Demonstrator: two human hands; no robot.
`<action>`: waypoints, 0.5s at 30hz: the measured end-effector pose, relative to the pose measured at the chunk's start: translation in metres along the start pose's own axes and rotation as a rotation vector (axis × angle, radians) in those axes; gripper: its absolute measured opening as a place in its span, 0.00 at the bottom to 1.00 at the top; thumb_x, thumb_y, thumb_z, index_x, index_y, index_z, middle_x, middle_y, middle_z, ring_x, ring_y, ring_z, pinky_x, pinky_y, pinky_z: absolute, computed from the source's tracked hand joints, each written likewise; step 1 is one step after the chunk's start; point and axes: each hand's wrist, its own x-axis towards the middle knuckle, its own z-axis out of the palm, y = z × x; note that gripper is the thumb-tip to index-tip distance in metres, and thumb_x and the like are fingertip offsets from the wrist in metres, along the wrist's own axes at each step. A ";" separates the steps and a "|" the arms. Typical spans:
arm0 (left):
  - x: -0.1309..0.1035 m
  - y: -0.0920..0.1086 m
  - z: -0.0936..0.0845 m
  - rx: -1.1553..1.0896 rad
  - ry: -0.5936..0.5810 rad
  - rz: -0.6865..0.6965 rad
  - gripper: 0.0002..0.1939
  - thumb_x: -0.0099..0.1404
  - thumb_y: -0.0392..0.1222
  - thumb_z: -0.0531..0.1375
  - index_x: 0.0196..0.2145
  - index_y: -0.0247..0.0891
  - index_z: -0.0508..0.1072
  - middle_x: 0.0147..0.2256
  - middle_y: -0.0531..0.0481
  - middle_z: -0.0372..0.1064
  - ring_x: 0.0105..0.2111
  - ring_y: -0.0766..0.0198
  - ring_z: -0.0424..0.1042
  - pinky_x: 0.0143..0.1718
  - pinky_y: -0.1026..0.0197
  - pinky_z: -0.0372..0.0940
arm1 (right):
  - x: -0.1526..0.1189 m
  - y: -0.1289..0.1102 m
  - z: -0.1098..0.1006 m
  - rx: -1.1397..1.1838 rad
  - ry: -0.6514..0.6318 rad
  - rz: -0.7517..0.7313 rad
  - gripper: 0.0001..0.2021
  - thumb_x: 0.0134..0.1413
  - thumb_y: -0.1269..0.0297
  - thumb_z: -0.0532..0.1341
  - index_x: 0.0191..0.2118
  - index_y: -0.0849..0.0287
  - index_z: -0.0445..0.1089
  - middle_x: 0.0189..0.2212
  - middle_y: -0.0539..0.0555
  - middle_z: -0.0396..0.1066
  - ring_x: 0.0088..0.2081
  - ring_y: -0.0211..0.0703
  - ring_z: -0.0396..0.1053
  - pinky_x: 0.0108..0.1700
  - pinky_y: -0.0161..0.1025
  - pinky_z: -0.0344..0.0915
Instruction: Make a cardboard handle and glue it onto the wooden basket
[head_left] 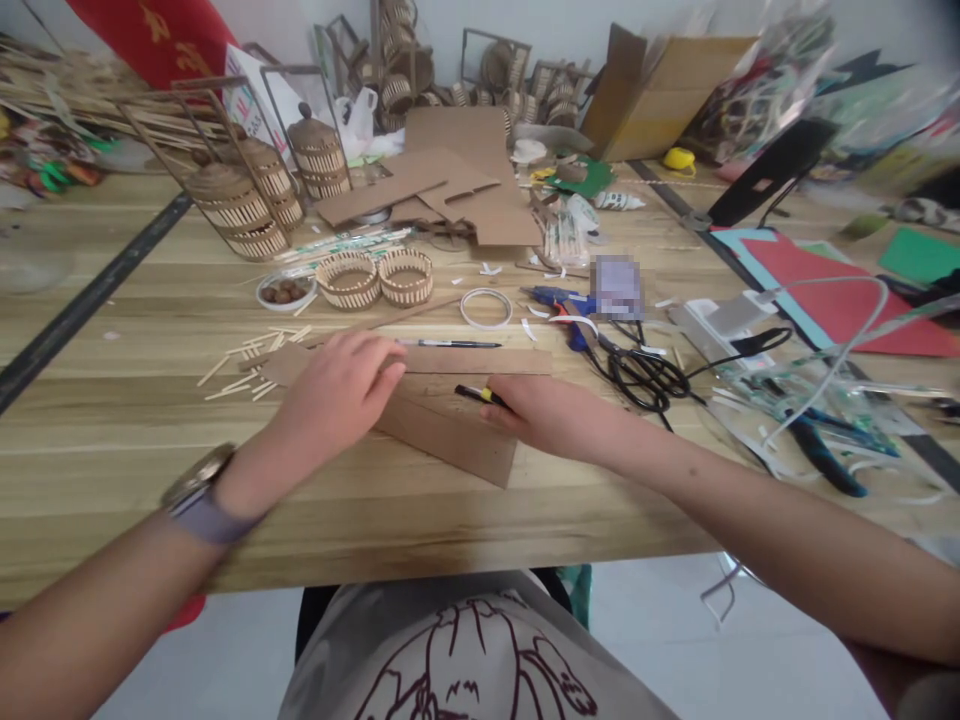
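My right hand [536, 410] is closed around a black and yellow cutter [472, 394], its front end pointing left above a piece of brown cardboard [457, 440]. My left hand [349, 380] rests over the left part of the cardboard, fingers bent and slightly blurred; whether anything is under them is hidden. A long cardboard strip [480, 361] lies just beyond both hands, with a black pen [459, 344] along its far edge. Thin pale sticks [240, 372] are scattered left of my left hand.
Farther back are two small woven rings [349, 279], a bowl of brown balls [286, 291], a tape roll [485, 308] and stacked cardboard [472, 150]. Lidded baskets [232, 210] stand back left. A blue glue gun [562, 300], coiled black cable [645, 375] and pliers [825, 450] lie right.
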 end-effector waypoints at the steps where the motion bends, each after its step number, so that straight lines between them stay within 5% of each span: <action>1: 0.009 -0.001 0.011 0.037 0.038 0.067 0.18 0.72 0.47 0.48 0.47 0.37 0.73 0.49 0.40 0.73 0.54 0.47 0.68 0.57 0.42 0.62 | 0.000 -0.004 0.000 -0.018 -0.021 0.004 0.14 0.69 0.57 0.51 0.44 0.59 0.71 0.41 0.60 0.78 0.41 0.51 0.77 0.34 0.37 0.62; 3: 0.022 -0.003 0.035 0.076 0.078 0.124 0.22 0.73 0.49 0.48 0.54 0.34 0.71 0.58 0.36 0.67 0.63 0.44 0.59 0.63 0.38 0.55 | 0.001 -0.011 0.002 -0.050 -0.059 0.000 0.15 0.69 0.57 0.51 0.46 0.59 0.71 0.38 0.61 0.79 0.40 0.52 0.77 0.33 0.38 0.62; 8: 0.033 -0.004 0.079 0.148 -0.082 0.104 0.29 0.74 0.52 0.48 0.65 0.31 0.61 0.69 0.30 0.49 0.70 0.34 0.42 0.64 0.27 0.43 | 0.002 -0.021 0.007 -0.126 -0.107 0.012 0.16 0.70 0.59 0.51 0.49 0.61 0.71 0.39 0.64 0.79 0.41 0.55 0.78 0.34 0.39 0.64; 15: 0.031 -0.001 0.082 0.150 -0.166 0.073 0.32 0.75 0.53 0.46 0.69 0.30 0.56 0.70 0.31 0.45 0.71 0.35 0.38 0.67 0.29 0.39 | 0.004 -0.023 0.002 -0.174 -0.141 0.005 0.16 0.70 0.60 0.50 0.50 0.61 0.71 0.38 0.64 0.79 0.41 0.57 0.78 0.34 0.41 0.66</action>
